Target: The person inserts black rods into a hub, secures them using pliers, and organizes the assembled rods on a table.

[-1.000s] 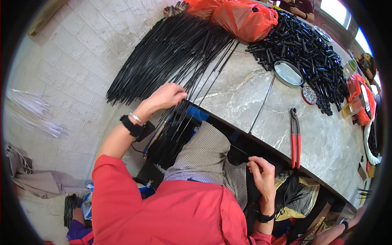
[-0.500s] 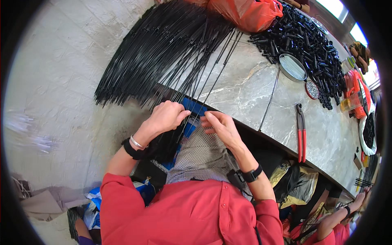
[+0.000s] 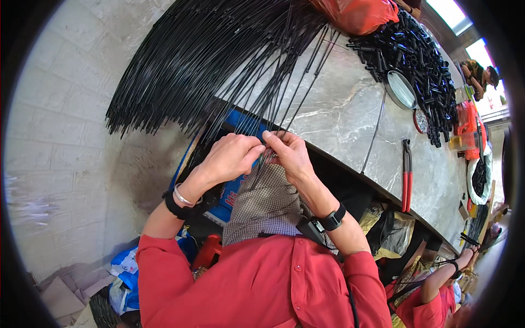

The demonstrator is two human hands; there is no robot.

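Observation:
Long thin black rods (image 3: 180, 65) lie in a thick fan across the table's far left, their near ends jutting past its edge. My left hand (image 3: 232, 157) is closed just off that edge, thumb against curled fingers; what it pinches is too small to make out. Right beside it, nearly touching, my right hand (image 3: 291, 156) is closed, with thumb and fingers around a few of the rods where they come down over my lap. The lower ends of these rods show below the hands. My fingers hide the place where they are gripped.
On the grey marble table (image 3: 339, 109) lie a heap of short black tubes (image 3: 426, 76), a tin of thin clear sticks (image 3: 402, 89), a small red-rimmed dish (image 3: 420, 121), red-handled cutters (image 3: 407, 180) and a red plastic bag (image 3: 361, 16). Another person's arm (image 3: 440, 284) is at the lower right.
My right hand has come in to the left and closed beside my left hand; before, its fingers were looser and apart from it. The whole view has shifted slightly.

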